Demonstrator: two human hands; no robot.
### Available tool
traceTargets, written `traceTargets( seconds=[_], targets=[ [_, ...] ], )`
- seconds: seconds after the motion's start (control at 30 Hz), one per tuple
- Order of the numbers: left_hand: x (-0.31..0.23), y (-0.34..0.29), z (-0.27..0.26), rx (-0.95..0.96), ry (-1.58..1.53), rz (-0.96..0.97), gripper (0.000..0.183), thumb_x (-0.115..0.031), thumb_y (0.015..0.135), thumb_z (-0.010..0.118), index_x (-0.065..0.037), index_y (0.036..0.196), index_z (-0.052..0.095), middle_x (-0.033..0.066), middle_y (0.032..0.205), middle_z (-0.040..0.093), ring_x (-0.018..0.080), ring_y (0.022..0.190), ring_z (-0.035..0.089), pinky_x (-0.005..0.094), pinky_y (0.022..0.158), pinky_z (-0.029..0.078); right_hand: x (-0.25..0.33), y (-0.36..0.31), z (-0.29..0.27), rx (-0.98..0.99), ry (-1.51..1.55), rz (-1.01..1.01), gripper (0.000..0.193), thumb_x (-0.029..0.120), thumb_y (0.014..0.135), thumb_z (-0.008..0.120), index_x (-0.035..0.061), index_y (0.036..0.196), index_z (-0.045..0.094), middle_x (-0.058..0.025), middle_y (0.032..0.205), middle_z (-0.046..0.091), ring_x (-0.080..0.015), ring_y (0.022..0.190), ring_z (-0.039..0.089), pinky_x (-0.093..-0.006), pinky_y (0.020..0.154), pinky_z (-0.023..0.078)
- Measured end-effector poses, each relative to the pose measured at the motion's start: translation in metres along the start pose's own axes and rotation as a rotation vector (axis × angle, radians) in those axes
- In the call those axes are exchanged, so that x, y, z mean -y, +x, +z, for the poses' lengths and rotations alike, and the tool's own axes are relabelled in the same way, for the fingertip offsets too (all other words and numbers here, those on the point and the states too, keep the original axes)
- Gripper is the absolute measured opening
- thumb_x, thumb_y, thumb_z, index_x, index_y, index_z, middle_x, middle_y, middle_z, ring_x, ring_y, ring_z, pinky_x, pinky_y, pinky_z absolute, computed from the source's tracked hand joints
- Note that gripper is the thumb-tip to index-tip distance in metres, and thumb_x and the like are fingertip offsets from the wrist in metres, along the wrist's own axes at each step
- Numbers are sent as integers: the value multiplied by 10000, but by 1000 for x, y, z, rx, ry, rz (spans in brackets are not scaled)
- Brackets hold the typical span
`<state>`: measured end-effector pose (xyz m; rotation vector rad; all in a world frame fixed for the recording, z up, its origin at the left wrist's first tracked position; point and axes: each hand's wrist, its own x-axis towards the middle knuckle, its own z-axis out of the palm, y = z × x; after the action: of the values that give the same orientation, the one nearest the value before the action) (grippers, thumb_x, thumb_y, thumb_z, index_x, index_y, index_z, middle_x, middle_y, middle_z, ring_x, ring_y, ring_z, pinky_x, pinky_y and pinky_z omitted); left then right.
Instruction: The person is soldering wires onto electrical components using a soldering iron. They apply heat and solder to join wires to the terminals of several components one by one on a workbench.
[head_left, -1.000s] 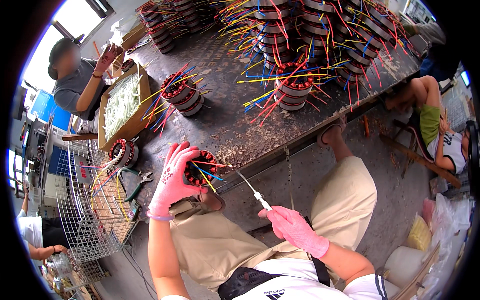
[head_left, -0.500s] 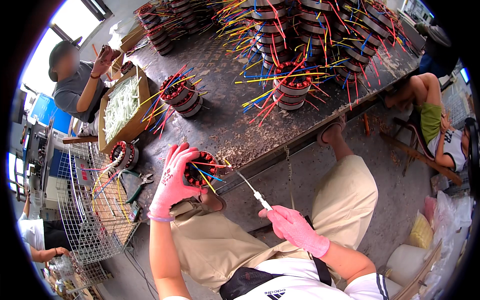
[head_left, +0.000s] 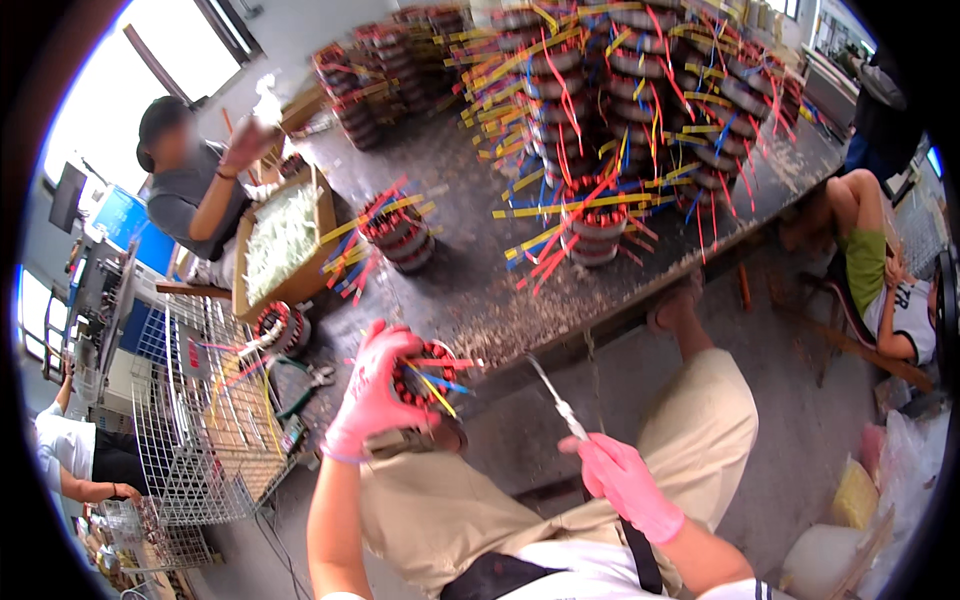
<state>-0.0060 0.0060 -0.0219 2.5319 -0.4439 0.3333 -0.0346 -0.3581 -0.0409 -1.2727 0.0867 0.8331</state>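
Note:
My left hand (head_left: 372, 398), in a pink glove, is closed around a motor stator (head_left: 410, 386) at the table's near edge. Red windings ring its open middle, and red, blue and yellow leads stick out toward the right. In my pink-gloved right hand (head_left: 630, 485), above my lap, is a slim tool (head_left: 568, 412) with a white handle and a thin metal shaft. Its tip points up and left, apart from the stator. Motion blur hides the exact shape of the tip.
Tall stacks of wired stators (head_left: 620, 90) fill the table's far side. Nearer stand two small stator stacks (head_left: 402, 238) (head_left: 594, 238). At left are a wooden box of pale sleeves (head_left: 330, 205), green-handled cutters (head_left: 300, 392) and a wire rack (head_left: 190, 430). Other people sit left and right.
The whole view has shifted, with the scene sitting farther right and lower, and it is more blurred. Both hands keep hold of the stator and the white-handled tool.

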Motion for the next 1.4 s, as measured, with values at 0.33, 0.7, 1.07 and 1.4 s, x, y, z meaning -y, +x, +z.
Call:
traceTargets(
  seconds=[0.33,0.7,1.07,1.4],
  targets=[
    [-110,31,-67,-98,18,179,909,-458,436,946,-87,1182,583,115,1188,651,347,1193,587,569,1145,283,43,-47,-28,-208,-19,-187,336,239,1049,476,-33,1178,624,43,581,460,-30,520,368,-212,480,260],
    [26,114,-93,-344,-38,-421,799,-313,604,886,8,1263,569,145,1211,579,233,1137,572,345,1004,455,44,-50,-45,-358,-11,-291,387,311,1045,461,-30,1125,625,57,500,377,-18,432,264,-229,421,170],
    [72,169,-60,-348,65,-520,868,-452,531,931,15,1186,608,168,1150,648,283,1079,618,366,962,486,43,-47,-52,-424,24,-326,340,279,1059,449,35,1149,667,71,586,336,-40,481,288,-229,442,205],
    [85,166,-75,-166,-104,-487,779,-372,652,893,7,1263,592,155,1193,680,246,1110,647,364,993,484,42,-55,-51,-363,60,-273,378,291,1051,445,-31,1158,613,42,504,400,-31,427,280,-227,418,207]
  ],
)
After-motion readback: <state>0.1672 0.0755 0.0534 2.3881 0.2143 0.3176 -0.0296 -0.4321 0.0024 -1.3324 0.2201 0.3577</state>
